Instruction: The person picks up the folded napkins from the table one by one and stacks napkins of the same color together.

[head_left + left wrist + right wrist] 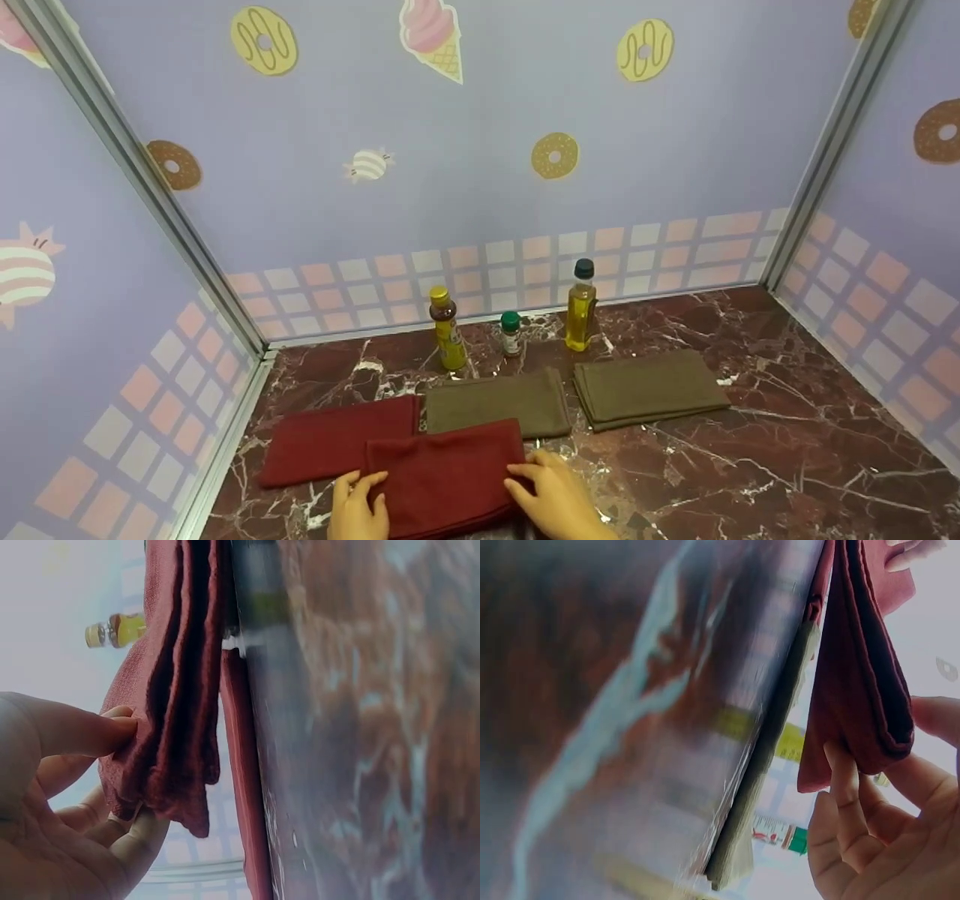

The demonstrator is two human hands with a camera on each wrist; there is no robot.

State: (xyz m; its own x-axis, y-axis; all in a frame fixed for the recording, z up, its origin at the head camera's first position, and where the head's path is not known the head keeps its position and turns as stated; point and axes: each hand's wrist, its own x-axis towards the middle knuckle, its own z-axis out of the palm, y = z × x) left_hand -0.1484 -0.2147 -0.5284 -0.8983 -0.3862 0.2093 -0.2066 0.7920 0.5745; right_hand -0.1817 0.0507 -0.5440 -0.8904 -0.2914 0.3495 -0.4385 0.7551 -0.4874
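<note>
A folded dark red cloth (446, 472) is held at both short ends, near the front of the marble counter (750, 450). My left hand (361, 499) pinches its left end, thumb on top and fingers beneath, as the left wrist view shows: left hand (127, 772), cloth (180, 690). At the other end my right hand (544, 487) grips it the same way; in the right wrist view the right hand (889, 746) holds the cloth (862, 667) lifted off the counter.
A second red cloth (330, 442) lies flat on the left, partly under the held one. Two olive cloths (499, 401) (649, 386) lie behind. A yellow-capped bottle (448, 330), a small green-capped jar (511, 334) and an oil bottle (581, 307) stand by the back wall.
</note>
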